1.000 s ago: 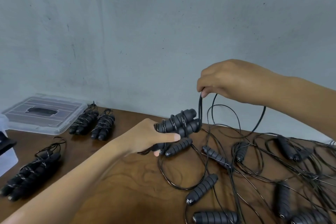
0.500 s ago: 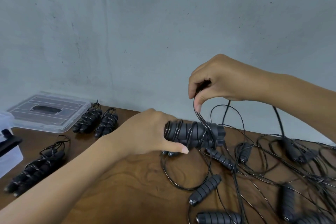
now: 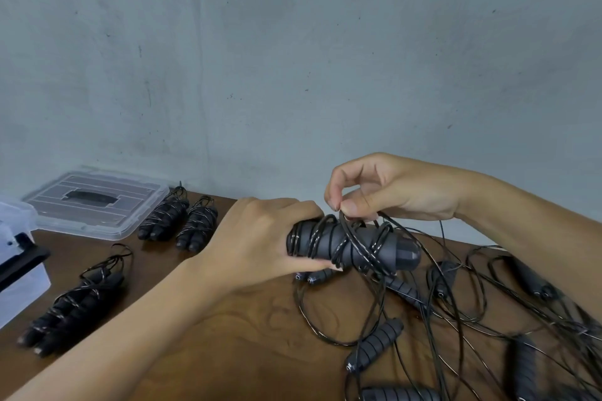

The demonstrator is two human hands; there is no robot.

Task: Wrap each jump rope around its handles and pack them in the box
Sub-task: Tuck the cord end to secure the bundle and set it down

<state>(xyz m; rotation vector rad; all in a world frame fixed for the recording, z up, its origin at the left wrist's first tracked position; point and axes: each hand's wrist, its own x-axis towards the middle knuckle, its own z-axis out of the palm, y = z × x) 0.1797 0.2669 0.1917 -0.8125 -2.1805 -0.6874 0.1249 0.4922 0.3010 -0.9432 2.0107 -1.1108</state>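
My left hand (image 3: 260, 238) is clenched round the paired handles (image 3: 351, 246), held level above the table (image 3: 228, 335) so they stay together. My right hand (image 3: 391, 189) pinches the cord (image 3: 355, 238) just above them, presumably to lay another turn. The box (image 3: 19, 270) sits far left.

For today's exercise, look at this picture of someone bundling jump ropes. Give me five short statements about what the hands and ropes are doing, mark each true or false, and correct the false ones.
1. The left hand grips a pair of handles with cord coiled round them. True.
2. The right hand lies flat on the table. False: it is raised, pinching the cord just above the handles.
3. Three wrapped bundles lie on the table to the left. True: two by the clear lid, one nearer the camera.
4. The ropes on the right are neatly coiled. False: loose ropes lie tangled.
5. The lid stands upright. False: it lies flat.
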